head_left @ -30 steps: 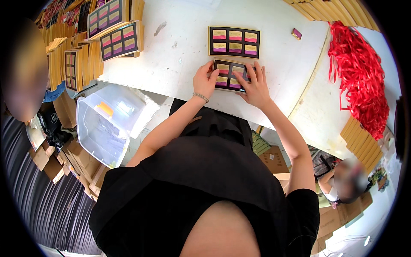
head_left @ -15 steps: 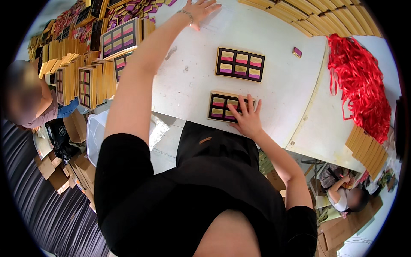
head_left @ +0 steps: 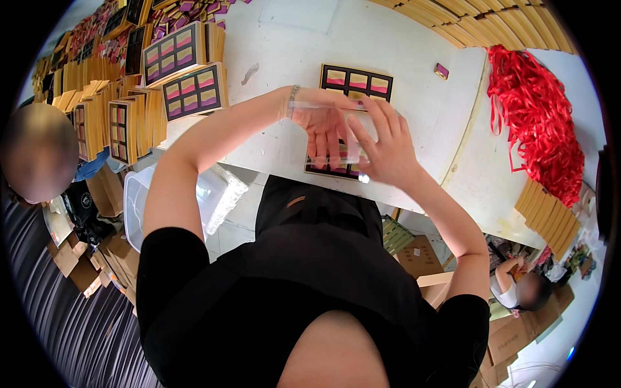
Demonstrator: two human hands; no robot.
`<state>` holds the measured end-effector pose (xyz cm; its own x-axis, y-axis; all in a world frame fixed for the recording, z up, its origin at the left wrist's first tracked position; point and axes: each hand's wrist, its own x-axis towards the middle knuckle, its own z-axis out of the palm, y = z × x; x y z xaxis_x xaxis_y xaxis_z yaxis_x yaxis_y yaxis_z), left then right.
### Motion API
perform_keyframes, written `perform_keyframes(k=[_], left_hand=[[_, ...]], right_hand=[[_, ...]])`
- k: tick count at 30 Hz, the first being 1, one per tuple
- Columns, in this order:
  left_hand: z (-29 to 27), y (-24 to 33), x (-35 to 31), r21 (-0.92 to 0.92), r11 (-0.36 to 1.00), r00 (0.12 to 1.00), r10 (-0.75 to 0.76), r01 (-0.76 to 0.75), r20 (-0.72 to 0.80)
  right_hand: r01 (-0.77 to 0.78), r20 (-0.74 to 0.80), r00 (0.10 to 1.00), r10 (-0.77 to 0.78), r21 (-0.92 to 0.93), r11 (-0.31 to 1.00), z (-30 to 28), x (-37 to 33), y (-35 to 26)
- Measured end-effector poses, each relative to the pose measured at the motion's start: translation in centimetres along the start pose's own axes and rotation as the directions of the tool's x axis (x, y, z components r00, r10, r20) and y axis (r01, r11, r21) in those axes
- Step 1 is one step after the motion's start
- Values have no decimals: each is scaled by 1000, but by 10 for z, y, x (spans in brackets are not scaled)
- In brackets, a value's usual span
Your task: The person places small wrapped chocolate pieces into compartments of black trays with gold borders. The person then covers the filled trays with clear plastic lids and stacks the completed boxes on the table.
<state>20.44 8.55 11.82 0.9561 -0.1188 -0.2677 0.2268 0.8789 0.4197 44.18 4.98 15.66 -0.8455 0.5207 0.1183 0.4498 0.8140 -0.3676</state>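
Above the near box of six pink, gold and purple pieces (head_left: 357, 173), a clear plastic sheet (head_left: 299, 147) is in my left hand (head_left: 318, 123). The fingers of that hand show through the plastic and point down toward the box. Close to the sheet's right side is my right hand (head_left: 392, 150), its fingers stretched and apart; whether they touch the plastic is hard to tell. My hands and the sheet hide much of the near box. Just beyond lies a second dark, gold-edged box (head_left: 358, 79), its lower part covered by my hands.
Another clear sheet (head_left: 299, 14) lies at the table's far side. Stacked filled boxes (head_left: 192, 90) stand at left, red ribbons (head_left: 540, 123) at right, gold boxes (head_left: 482, 22) at the back. A loose purple piece (head_left: 441, 70) sits at right. Co-workers are at both sides.
My left hand has come back from the table's far side with a clear plastic sheet. My right hand has lifted off the near box and moved slightly up and right.
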Motion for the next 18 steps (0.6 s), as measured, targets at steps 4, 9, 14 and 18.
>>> perform_keyframes(k=[4,9,14,18], left_hand=[[-38,-14,-26,157,958,397,244,-238,-885],[-76,-64,-4,471,819,-260,401,-328,-878],[-77,-71,37,489,830,-260,426,-269,-867],[-75,-73,53,605,796,-371,552,-34,-747]], right_hand=[[-101,-20,995,101,22,995,34,-12,69],[-123,109,987,120,16,992,56,8,112],[-121,223,968,119,-6,993,65,22,118],[-119,267,957,115,1,993,67,23,115]])
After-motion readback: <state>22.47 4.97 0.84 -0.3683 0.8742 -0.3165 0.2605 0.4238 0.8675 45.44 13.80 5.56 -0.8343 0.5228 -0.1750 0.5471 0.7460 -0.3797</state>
